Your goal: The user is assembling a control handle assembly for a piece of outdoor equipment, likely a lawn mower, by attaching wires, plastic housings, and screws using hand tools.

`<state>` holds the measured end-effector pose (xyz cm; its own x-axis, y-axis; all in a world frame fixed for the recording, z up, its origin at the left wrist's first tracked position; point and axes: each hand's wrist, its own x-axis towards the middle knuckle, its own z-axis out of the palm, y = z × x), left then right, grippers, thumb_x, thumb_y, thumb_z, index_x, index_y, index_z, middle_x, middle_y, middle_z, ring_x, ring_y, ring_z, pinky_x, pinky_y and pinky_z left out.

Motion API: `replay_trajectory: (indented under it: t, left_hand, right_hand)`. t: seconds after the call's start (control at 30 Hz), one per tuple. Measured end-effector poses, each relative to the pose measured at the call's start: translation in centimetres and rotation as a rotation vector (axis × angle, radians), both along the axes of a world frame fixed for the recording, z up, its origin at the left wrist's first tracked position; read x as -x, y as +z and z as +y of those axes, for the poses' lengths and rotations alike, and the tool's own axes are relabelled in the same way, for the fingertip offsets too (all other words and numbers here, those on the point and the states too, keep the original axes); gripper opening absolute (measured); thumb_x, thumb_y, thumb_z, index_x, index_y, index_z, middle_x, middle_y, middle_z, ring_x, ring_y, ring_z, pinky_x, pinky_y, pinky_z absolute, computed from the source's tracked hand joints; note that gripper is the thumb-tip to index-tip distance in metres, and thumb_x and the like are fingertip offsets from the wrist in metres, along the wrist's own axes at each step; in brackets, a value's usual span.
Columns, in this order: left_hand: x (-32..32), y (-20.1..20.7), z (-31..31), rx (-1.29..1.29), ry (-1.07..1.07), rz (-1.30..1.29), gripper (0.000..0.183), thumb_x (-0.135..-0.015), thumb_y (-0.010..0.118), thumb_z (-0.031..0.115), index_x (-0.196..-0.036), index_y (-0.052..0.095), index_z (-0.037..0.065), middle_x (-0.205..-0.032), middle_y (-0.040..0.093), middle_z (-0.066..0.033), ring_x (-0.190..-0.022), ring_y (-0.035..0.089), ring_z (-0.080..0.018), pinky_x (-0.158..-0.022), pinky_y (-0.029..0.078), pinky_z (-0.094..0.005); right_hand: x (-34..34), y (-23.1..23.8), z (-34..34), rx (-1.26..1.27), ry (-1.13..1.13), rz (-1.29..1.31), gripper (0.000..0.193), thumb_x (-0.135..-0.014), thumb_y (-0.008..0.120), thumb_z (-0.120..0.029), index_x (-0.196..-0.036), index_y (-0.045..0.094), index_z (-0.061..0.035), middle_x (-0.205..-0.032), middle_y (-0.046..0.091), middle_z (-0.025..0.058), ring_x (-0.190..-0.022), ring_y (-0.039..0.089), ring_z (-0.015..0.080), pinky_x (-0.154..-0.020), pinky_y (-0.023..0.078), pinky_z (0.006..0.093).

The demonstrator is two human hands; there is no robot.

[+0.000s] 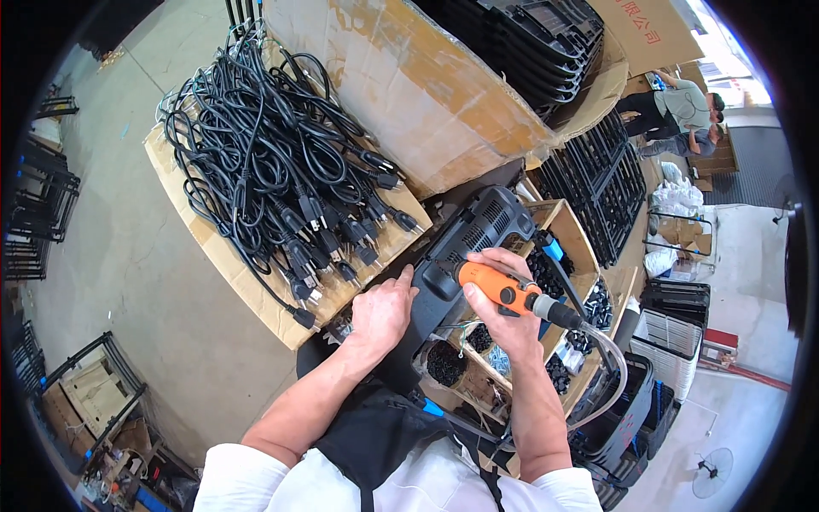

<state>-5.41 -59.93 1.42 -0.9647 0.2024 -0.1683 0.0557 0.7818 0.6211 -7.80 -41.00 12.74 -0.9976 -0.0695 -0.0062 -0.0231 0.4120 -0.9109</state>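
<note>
A black plastic housing (488, 224) with vent slots lies in front of me on a dark surface. My right hand (499, 286) is closed around an orange air screwdriver (490, 283). The tool lies nearly sideways, its nose close over the housing and a clear air hose (616, 358) running from its rear end. My left hand (384, 309) rests at the housing's near left side, its index finger stretched out against the black plastic. Exactly where the tool's tip touches is hidden.
At left, black power cords (273, 162) with plugs are heaped on a cardboard sheet (230, 269). A wooden parts box (589, 243) with screws and small black parts stands at right. Behind is a large carton (418, 94) holding black frames. Two people (682, 111) are farther back right.
</note>
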Motion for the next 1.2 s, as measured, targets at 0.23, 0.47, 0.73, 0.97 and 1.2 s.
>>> replay_trajectory:
  t: [0.23, 0.47, 0.73, 0.97, 1.2]
  left_hand:
    - [-0.2, -0.2, 0.0, -0.02, 0.012, 0.027, 0.044, -0.099, 0.066, 0.03, -0.137, 0.064, 0.007, -0.091, 0.074, -0.0114, -0.081, 0.075, -0.0298, -0.068, 0.061, -0.0441]
    - [-0.1, 0.0, -0.1, -0.037, 0.025, 0.008, 0.044, -0.099, 0.066, 0.03, -0.137, 0.064, 0.007, -0.092, 0.074, -0.0117, -0.082, 0.075, -0.0297, -0.069, 0.061, -0.0441]
    - [-2.7, -0.9, -0.4, -0.73, 0.234, -0.17, 0.031, -0.108, 0.057, 0.027, -0.128, 0.064, 0.004, -0.09, 0.071, -0.0131, -0.081, 0.071, -0.0211, -0.071, 0.058, -0.0363]
    - [-7.7, -0.8, -0.7, -1.614, 0.459, -1.107, 0.026, -0.113, 0.053, 0.026, -0.12, 0.062, 0.002, -0.099, 0.068, -0.003, -0.076, 0.062, -0.0111, -0.061, 0.051, -0.0255]
    - [-10.4, -1.5, 0.1, -1.607, 0.345, -1.147, 0.028, -0.112, 0.056, 0.026, -0.12, 0.069, 0.003, -0.099, 0.07, -0.0016, -0.077, 0.063, -0.0076, -0.061, 0.051, -0.0224]
  right_hand:
    - [0.4, -1.2, -0.3, -0.016, -0.012, -0.073, 0.051, -0.088, 0.079, -0.003, -0.134, 0.055, -0.0005, -0.127, 0.071, 0.0154, -0.12, 0.068, 0.0232, -0.108, 0.052, 0.039]
    - [0.9, -0.8, -1.4, -0.226, 0.08, -0.044, 0.044, -0.085, 0.082, -0.01, -0.126, 0.067, -0.0065, -0.117, 0.076, 0.0097, -0.106, 0.075, 0.022, -0.097, 0.058, 0.0335]
    - [1.2, -1.6, -1.3, -0.169, 0.104, -0.042, 0.036, -0.085, 0.08, -0.002, -0.118, 0.067, -0.0019, -0.127, 0.073, 0.0143, -0.112, 0.071, 0.022, -0.101, 0.057, 0.0368]
    - [1.3, -1.5, -1.6, -0.131, 0.09, -0.078, 0.039, -0.086, 0.079, -0.001, -0.124, 0.065, -0.0018, -0.126, 0.072, 0.0133, -0.116, 0.069, 0.021, -0.104, 0.054, 0.0358]
    - [-3.5, 0.4, -0.3, 0.161, -0.018, 0.084, 0.054, -0.089, 0.077, 0.002, -0.137, 0.054, 0.0028, -0.131, 0.07, 0.0161, -0.119, 0.067, 0.0226, -0.106, 0.053, 0.0367]
